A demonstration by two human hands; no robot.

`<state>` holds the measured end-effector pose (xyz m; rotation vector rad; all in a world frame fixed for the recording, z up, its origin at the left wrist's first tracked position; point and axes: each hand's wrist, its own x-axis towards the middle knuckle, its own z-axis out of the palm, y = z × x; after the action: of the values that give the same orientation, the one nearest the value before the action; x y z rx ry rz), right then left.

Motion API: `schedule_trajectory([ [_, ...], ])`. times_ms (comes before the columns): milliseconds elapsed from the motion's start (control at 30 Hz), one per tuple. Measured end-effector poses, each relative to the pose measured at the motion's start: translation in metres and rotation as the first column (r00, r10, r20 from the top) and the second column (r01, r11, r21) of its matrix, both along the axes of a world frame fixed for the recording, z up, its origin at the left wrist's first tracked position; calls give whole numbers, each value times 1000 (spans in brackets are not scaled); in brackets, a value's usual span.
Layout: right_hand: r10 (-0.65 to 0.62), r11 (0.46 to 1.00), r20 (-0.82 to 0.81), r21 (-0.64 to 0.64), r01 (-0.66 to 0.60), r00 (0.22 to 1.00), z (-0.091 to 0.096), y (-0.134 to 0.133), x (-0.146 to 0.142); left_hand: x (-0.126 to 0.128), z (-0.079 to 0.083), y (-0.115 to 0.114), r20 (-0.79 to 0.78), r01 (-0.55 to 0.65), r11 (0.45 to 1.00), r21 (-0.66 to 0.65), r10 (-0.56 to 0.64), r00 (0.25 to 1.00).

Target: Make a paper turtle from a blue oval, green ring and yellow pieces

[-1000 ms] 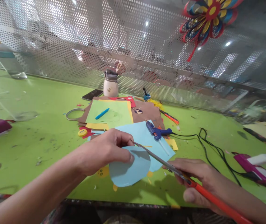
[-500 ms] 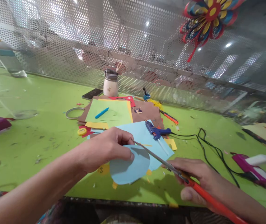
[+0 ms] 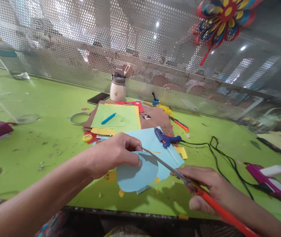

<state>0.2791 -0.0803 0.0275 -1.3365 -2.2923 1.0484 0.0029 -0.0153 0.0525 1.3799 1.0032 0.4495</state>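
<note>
A smooth, rounded piece of light-blue paper (image 3: 136, 176) is pinched between the left hand's (image 3: 120, 153) thumb and fingers, its curved edge hanging below them. The right hand (image 3: 204, 184), apart from the left, grips scissors (image 3: 205, 196) by their glossy orange-red plastic handles; the slim metal blades slant along the paper toward the left fingertips. Beyond the hands, a blue plastic glue gun (image 3: 165, 138) rests on a flat, angular blue sheet (image 3: 142, 138). Beneath everything spreads the green, scrap-flecked worktop (image 3: 61, 95).
</note>
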Motion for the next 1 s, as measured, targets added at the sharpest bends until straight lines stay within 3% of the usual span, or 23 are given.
schedule_trajectory([
  [667, 9, 999, 1, -31, -8, 1000, 1, 3, 4, -3, -3, 8, 44, 45, 992, -114, -41, 998],
  [1000, 24, 1000, 10, -6, -24, 1000, -1, 5, 8, -1, 0, 7, 34, 55, 992, -111, -52, 998],
])
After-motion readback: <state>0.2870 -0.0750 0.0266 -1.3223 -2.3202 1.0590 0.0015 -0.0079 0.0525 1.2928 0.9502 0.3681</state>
